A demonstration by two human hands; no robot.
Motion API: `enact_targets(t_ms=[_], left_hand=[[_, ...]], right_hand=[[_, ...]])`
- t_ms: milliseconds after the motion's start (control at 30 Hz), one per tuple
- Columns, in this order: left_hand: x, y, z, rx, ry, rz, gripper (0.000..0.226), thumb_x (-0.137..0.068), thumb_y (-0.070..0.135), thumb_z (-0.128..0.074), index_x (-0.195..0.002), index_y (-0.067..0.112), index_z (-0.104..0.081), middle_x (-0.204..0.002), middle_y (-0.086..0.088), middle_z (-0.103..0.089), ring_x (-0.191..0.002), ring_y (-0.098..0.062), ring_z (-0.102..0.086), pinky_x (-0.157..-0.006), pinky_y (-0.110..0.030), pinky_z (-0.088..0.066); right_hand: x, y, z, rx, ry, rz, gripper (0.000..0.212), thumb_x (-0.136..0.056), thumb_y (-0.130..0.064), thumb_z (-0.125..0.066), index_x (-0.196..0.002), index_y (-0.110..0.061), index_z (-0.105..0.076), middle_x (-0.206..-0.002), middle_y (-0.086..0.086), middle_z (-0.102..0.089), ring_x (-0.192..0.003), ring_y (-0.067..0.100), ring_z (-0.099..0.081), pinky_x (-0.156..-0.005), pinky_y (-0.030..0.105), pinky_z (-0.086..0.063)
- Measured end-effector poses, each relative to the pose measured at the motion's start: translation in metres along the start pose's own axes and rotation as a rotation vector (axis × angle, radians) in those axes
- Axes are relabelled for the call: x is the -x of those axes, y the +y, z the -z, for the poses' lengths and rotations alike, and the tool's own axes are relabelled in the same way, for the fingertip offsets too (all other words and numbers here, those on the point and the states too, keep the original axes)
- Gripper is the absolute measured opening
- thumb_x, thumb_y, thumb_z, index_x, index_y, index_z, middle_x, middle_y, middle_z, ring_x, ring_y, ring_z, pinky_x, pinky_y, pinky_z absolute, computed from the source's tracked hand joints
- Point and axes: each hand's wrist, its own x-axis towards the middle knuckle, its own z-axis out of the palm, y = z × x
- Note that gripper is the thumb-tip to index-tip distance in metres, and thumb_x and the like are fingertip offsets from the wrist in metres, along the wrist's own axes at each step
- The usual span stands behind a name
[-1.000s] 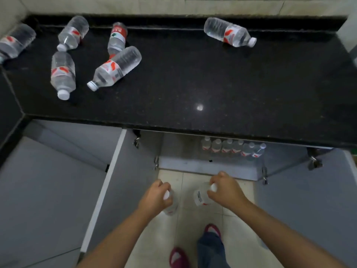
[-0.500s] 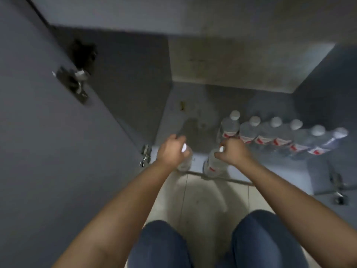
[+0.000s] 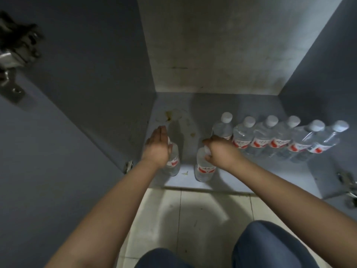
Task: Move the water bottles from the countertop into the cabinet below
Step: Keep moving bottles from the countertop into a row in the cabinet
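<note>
Crouching at the open cabinet (image 3: 193, 105), left hand (image 3: 157, 147) lay flat-fingered against one upright bottle (image 3: 172, 161), right hand (image 3: 220, 150) pinched the cap of another bottle (image 3: 203, 168), six bottles (image 3: 280, 138) lined up at two o'clock, knees (image 3: 270, 246) at six.

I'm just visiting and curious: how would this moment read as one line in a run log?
stage: placing in cabinet | left hand: open by bottle | right hand: grips second bottle | row of six bottles: upright

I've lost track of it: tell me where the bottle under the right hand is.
It stands upright near the cabinet floor's front edge, under the right hand, left of the bottle row.
</note>
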Motion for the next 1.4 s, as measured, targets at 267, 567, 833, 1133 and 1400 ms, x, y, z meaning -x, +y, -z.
enact_targets(t_ms=[267,567,833,1133,1400], left_hand=[[-0.001,-0.003,0.014,-0.026,-0.211,0.005,0.063,-0.1,0.026,-0.027,-0.145,0.007,0.011,-0.158,-0.007,0.005,-0.146,-0.022,-0.005,-0.117,-0.046,-0.01],[-0.003,-0.002,0.013,-0.058,-0.234,0.01,0.063,-0.1,0.026,-0.026,-0.145,0.009,0.014,-0.158,-0.006,0.007,-0.146,-0.019,-0.001,-0.118,-0.045,-0.008],[-0.002,-0.008,0.004,-0.017,-0.173,-0.01,0.073,-0.095,0.024,-0.038,-0.145,0.01,0.013,-0.158,-0.005,0.012,-0.146,-0.022,-0.001,-0.117,-0.048,-0.011],[-0.012,-0.031,0.024,0.172,-0.109,-0.204,0.044,-0.089,0.011,-0.056,-0.131,0.005,-0.046,-0.135,-0.02,-0.046,-0.123,-0.031,-0.047,-0.103,-0.031,-0.038],[-0.004,0.003,0.01,0.045,0.136,0.183,0.052,-0.084,0.047,-0.057,-0.112,0.004,-0.05,-0.118,-0.016,-0.058,-0.108,-0.033,-0.057,-0.08,-0.035,-0.049]], right_hand=[[-0.031,-0.001,0.02,-0.037,-0.045,-0.067,0.031,-0.087,-0.011,-0.057,-0.118,-0.006,-0.058,-0.125,0.019,-0.058,-0.117,0.032,-0.055,-0.091,0.032,-0.047],[-0.07,0.006,0.025,-0.008,0.012,-0.078,0.028,-0.086,-0.008,-0.057,-0.111,0.004,-0.061,-0.12,0.023,-0.061,-0.115,0.036,-0.056,-0.091,0.035,-0.048],[-0.084,0.013,0.025,0.035,0.011,-0.09,0.036,-0.088,-0.009,-0.056,-0.121,0.002,-0.057,-0.128,0.022,-0.057,-0.121,0.035,-0.052,-0.101,0.036,-0.043],[-0.083,0.017,0.014,0.079,0.02,-0.065,0.045,-0.091,-0.016,-0.053,-0.133,-0.002,-0.043,-0.129,0.024,-0.051,-0.12,0.037,-0.05,-0.099,0.038,-0.042],[-0.069,0.016,0.008,0.005,0.073,-0.013,0.051,-0.094,-0.02,-0.049,-0.14,-0.004,-0.033,-0.146,0.018,-0.036,-0.131,0.034,-0.039,-0.108,0.037,-0.033]])
